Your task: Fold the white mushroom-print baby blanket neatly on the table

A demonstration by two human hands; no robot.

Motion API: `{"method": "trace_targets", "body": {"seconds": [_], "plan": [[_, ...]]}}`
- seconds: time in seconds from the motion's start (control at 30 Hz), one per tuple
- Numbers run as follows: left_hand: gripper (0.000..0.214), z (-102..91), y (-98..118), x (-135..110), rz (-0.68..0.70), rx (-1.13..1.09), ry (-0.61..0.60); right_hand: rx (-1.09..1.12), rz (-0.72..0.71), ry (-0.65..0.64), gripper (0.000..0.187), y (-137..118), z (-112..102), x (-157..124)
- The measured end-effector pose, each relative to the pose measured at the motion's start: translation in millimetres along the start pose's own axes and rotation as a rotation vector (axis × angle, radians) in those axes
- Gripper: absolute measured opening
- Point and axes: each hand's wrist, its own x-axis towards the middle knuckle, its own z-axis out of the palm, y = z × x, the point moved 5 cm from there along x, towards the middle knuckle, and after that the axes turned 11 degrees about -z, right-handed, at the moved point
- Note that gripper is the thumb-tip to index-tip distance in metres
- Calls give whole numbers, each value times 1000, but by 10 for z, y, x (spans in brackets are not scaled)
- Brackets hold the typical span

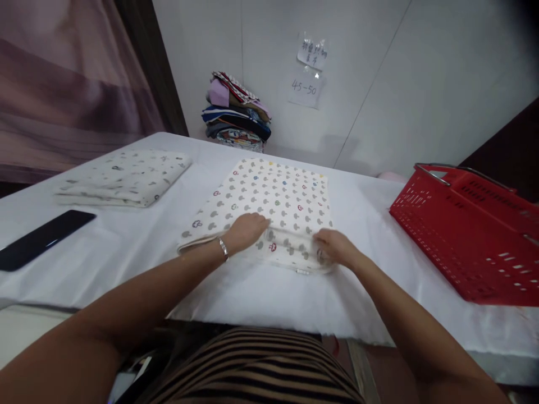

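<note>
A white cloth printed with grey and coloured mushrooms (275, 193) lies flat on the white table (126, 241) in front of me. Its near edge is doubled over into a thick fold. My left hand (246, 230) rests on that fold, fingers curled over the fabric. My right hand (334, 247) pinches the fold's right end at the cloth's near corner. A bracelet sits on my left wrist.
A second folded printed cloth (124, 177) lies at the left. A black phone (40, 238) sits near the left edge. A red plastic basket (467, 230) stands at the right. A pile of folded clothes (238, 112) leans against the back wall under paper notes (309, 73).
</note>
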Motion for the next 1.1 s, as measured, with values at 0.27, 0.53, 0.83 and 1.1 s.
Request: {"method": "trace_targets", "body": {"seconds": [0.27,0.53,0.83,1.1], "plan": [[20,59,146,-263,165,-6,134,-362,-352,224,23,-133,226,-182],[22,257,237,-602,152,-113,18,-198,-322,46,25,-312,507,-527],[22,209,211,-678,184,-176,-38,-168,-311,32,26,-366,466,-605],[22,160,187,-728,235,-257,22,-67,-349,43,32,-410,403,-674]]}}
